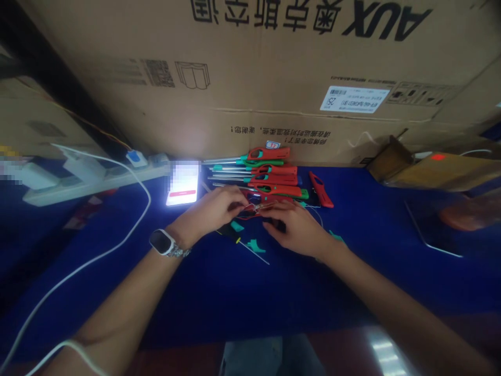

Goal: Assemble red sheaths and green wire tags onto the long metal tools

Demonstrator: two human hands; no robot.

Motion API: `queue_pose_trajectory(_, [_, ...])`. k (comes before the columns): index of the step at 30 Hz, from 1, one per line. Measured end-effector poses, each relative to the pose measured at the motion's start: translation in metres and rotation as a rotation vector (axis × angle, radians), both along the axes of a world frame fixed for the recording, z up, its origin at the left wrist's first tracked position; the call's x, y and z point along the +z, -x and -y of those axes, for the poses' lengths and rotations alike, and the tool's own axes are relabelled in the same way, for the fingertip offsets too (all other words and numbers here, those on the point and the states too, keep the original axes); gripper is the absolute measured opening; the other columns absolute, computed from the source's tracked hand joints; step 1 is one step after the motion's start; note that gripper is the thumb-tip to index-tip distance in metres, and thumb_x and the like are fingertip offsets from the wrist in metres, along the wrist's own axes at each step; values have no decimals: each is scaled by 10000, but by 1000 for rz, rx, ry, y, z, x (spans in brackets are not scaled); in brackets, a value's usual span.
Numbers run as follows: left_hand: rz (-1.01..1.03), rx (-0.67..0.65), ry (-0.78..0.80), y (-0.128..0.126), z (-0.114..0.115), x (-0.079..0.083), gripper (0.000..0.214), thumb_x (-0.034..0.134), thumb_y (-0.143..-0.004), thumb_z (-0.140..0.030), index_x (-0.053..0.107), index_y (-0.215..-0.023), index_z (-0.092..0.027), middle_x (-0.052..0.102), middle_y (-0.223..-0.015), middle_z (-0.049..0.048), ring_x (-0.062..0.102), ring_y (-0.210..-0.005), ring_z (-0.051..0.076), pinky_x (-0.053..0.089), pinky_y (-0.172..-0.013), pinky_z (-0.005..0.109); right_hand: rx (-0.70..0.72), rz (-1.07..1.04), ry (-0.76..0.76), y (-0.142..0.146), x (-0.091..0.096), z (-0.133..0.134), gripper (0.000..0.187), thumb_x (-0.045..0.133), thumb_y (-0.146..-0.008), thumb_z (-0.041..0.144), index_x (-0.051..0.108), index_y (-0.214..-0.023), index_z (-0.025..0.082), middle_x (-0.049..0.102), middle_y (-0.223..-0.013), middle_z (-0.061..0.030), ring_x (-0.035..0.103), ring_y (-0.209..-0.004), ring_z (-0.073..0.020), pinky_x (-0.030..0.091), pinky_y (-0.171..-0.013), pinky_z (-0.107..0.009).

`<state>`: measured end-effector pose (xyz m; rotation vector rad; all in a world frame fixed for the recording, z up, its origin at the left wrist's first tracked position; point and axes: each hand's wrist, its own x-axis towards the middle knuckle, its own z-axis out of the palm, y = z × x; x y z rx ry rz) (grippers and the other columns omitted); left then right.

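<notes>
My left hand [219, 209], with a watch [162, 243] on the wrist, has its thumb and forefinger pinched on a thin wire [250, 207]. My right hand [293, 227] closes its fingertips on a small lighter part [258, 208] at the wire's other end; its exact shape is too small to tell. Just beyond both hands lie several red and green gas lighters [274, 179] with long metal tubes. Below the fingers are a screwdriver [252, 251] with a dark handle and small teal plastic pieces [255, 245]. A loose red lighter shell [321, 189] lies to the right.
A lit phone [183, 183] rests left of the lighters. Behind stands a big cardboard box [250, 78]. A white power strip [97, 183] with plugs and a white cable [113, 248] run along the left. A brown package [426, 169] and a dark tablet-like slab [430, 230] are on the right.
</notes>
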<state>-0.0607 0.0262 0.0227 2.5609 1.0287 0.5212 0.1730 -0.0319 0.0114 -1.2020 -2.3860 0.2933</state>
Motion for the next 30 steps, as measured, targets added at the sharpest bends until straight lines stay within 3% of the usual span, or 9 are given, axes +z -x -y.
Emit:
queue_pose_trajectory(13, [-4,-86,-35,-4,-12,-5,224,543,-868,-49,727,-913,-168,712,-954,67,663,-858,187,492,-794,327,-11,16,8,1,1,0,305,582,-916,247,680,-1205,239,711,-1218,-50,630,-1168,-245,475,-1021,-439])
queue_pose_trajectory(16, [-12,-88,-36,-4,-14,-8,215,548,-866,-44,726,-896,-160,711,-982,79,663,-893,199,484,-820,339,-16,-21,-13,4,4,-2,237,561,-924,217,705,-1111,210,734,-1064,-66,676,-982,-209,513,-887,-360])
queue_pose_trajectory(20, [7,-91,-39,-5,-13,-9,216,552,-859,-42,723,-886,-171,712,-1003,73,665,-923,203,484,-846,342,-85,-58,-41,15,12,-17,147,571,-910,190,709,-962,179,697,-891,-47,639,-762,-150,472,-738,-282])
queue_pose_trajectory(26, [-5,-74,-18,-5,-14,-8,235,534,-880,-69,741,-912,-177,716,-1035,85,673,-932,204,494,-847,342,-31,124,191,27,23,-59,105,636,-822,155,734,-825,193,695,-768,-13,601,-682,-129,383,-630,-247])
queue_pose_trajectory(30, [22,-65,14,-6,-19,-11,190,590,-858,-73,746,-901,-173,746,-995,77,685,-910,202,491,-850,342,-27,187,288,29,29,-71,117,651,-781,147,750,-823,192,697,-730,-14,598,-669,-130,387,-633,-243])
